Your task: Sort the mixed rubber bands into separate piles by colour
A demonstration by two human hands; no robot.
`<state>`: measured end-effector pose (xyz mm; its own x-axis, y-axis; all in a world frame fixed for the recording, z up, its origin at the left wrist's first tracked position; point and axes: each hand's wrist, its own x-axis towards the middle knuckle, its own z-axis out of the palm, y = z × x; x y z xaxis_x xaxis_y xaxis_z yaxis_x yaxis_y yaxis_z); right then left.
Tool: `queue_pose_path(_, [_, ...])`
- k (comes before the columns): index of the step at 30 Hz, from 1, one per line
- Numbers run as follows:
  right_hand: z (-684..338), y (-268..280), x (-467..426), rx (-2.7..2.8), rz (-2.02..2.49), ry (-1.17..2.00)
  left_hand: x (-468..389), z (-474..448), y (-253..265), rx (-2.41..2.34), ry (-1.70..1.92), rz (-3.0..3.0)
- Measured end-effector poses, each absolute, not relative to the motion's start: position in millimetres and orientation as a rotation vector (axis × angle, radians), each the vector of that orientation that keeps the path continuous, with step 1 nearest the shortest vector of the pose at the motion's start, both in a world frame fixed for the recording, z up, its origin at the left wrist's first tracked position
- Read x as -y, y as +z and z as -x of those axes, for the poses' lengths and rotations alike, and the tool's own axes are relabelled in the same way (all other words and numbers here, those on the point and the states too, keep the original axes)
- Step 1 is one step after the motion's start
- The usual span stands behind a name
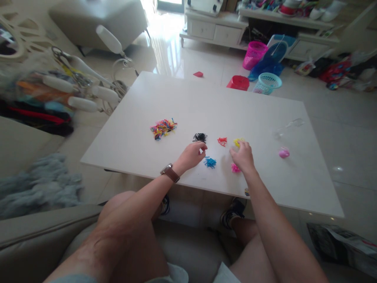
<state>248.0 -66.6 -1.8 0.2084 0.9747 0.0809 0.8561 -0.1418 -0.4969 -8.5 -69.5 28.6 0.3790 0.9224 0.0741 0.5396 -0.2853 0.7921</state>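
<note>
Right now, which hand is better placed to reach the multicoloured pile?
Probably the left hand, beside the black pile and nearer the multicoloured pile; the right hand is farther off, at the yellow pile.

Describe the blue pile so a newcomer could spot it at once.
Start at the large white table, then look between the person's left hand and right hand. Just right of the left hand lies the blue pile, nearer the person than the black pile and left of the pink pile. It is the only pile that is blue throughout.
</note>
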Motion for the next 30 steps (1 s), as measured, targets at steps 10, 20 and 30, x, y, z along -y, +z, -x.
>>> queue_pose_path(10, [-278,-25,63,1.639,2.18,0.43,70,9,29,-1.261,0.692,-1.968])
queue_pose_path(20, [-275,-17,63,1.631,2.117,0.409,69,10,34,-1.271,0.658,-1.968])
queue_pose_path(30, [-260,-5,67,1.683,1.995,0.401,56,33,34,-1.851,0.271,-1.94])
